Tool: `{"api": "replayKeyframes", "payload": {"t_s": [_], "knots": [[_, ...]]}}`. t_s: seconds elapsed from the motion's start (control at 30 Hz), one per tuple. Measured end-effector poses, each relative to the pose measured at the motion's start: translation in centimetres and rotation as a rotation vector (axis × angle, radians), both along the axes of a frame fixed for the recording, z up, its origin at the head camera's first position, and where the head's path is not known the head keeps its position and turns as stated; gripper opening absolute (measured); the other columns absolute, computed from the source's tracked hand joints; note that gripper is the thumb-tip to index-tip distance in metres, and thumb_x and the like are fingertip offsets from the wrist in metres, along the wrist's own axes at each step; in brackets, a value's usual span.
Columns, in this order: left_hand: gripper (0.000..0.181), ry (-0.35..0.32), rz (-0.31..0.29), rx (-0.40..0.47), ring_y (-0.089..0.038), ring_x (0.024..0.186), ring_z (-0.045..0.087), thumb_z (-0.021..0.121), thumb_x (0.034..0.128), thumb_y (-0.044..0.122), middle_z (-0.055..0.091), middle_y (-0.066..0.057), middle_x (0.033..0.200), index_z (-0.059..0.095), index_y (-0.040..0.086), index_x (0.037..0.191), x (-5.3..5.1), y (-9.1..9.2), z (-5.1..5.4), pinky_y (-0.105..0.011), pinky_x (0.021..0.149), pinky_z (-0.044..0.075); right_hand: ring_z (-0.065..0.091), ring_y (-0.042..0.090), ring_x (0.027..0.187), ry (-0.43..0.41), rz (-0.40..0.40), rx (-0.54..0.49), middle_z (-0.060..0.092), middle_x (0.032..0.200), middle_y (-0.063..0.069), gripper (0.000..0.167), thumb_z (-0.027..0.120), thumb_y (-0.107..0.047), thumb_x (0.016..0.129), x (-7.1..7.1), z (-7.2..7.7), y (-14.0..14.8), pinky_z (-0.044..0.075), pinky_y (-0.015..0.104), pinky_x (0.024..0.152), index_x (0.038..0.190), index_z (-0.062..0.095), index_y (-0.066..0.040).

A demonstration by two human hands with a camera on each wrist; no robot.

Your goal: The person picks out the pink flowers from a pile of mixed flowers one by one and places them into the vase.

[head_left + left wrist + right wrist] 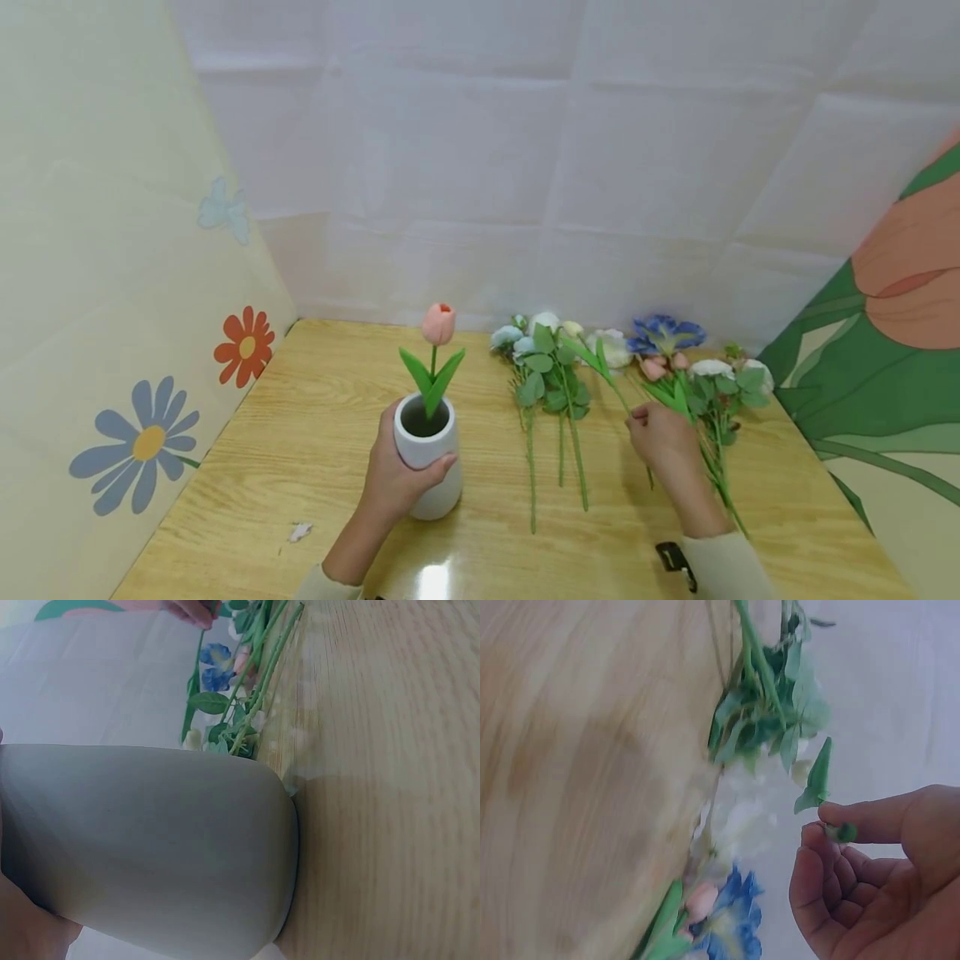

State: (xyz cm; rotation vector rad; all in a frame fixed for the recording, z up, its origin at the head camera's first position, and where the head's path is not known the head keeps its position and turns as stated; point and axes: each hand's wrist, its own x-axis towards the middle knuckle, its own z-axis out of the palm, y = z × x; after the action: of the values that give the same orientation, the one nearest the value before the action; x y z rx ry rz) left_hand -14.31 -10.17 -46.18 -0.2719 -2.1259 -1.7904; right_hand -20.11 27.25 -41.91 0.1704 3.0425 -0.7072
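Observation:
A white vase [437, 492] stands upright on the table, and my left hand [396, 475] grips it round the upper part, thumb across the front. Out of its mouth rises a pink tulip [438, 323] with two green leaves. In the left wrist view the vase wall [165, 847] fills much of the picture. To the right, my right hand [666, 442] pinches the green stem of a tulip [600, 360] between thumb and fingertips. Its head looks pale yellow and is partly lost among other blooms. The right wrist view shows the stem's cut end [844, 833] poking from the pinch.
Pale blue and white flowers [546, 322] with long stems lie right of the vase. A blue flower [663, 333], pink tulips [654, 367] and white flowers [711, 367] lie by my right hand. A white scrap [300, 532] lies at left. Cloth walls [450, 150] enclose the table.

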Motion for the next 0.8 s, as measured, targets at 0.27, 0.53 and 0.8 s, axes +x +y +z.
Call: {"api": "replayKeyframes", "payload": {"t_s": [0.27,0.53,0.8], "knots": [[0.089,-0.006,0.002,0.004,-0.024,0.103,0.062,0.090,0.0704,0.014,0.062,-0.007,0.122,0.041,0.010,0.145,-0.1,0.0,-0.1,-0.043,0.087,0.052,0.067,0.026,0.078,0.013,0.063,-0.006,0.071,0.104,0.020,0.038,0.058,-0.022,0.101,-0.1,-1.2,-3.1,0.053,0.041,0.062,0.123,0.063,0.008],[0.090,-0.004,0.005,-0.002,-0.025,0.103,0.062,0.090,0.0702,0.014,0.062,-0.008,0.122,0.040,0.008,0.145,0.0,0.0,0.2,-0.044,0.087,0.052,0.066,0.023,0.074,-0.002,0.100,0.024,0.073,0.102,0.017,0.038,0.062,-0.025,0.099,0.0,-1.6,-5.1,0.052,0.040,0.061,0.119,0.066,0.007],[0.090,-0.007,0.009,0.001,-0.024,0.102,0.062,0.090,0.0695,0.013,0.063,-0.008,0.121,0.040,0.008,0.144,0.0,0.0,0.1,-0.042,0.086,0.053,0.069,0.034,0.087,-0.045,0.120,0.079,0.073,0.106,0.019,0.037,0.062,-0.026,0.100,0.0,-2.1,-5.8,0.055,0.049,0.073,0.119,0.067,0.005]]}}
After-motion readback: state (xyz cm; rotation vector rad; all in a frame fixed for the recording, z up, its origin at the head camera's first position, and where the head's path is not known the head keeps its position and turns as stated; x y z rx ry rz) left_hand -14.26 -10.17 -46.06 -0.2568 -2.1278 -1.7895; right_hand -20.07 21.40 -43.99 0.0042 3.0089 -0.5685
